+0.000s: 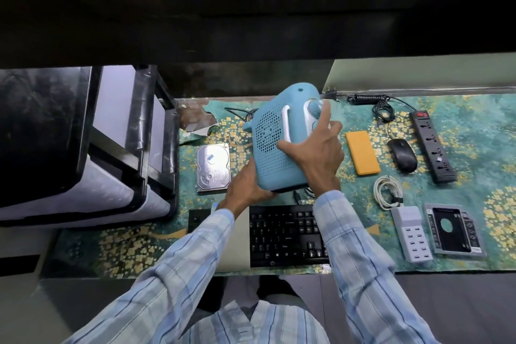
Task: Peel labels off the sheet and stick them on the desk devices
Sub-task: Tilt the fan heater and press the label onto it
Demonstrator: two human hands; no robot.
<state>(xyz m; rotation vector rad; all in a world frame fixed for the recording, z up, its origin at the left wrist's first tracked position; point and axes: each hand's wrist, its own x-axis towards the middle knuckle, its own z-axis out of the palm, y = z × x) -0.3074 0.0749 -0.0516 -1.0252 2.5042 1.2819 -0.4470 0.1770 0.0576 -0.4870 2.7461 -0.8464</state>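
Observation:
A blue perforated device [272,137] with a white handle and dials is held tilted above the desk. My left hand [247,184] grips its lower left corner from below. My right hand [315,151] lies on its right side, thumb on the grille and index finger stretched up to the round dial near the top. A beige label sheet [234,240] lies on the desk under my left forearm, partly over the black keyboard [287,234]. A hard drive [213,169] with a small sticker on it rests to the left. I see no loose label in either hand.
On the patterned mat to the right lie an orange power bank [362,152], a black mouse [402,158], a power strip [432,145], a coiled white cable [388,194], a white USB hub [411,233] and a drive caddy [453,229]. Black stacked furniture [83,142] stands at the left.

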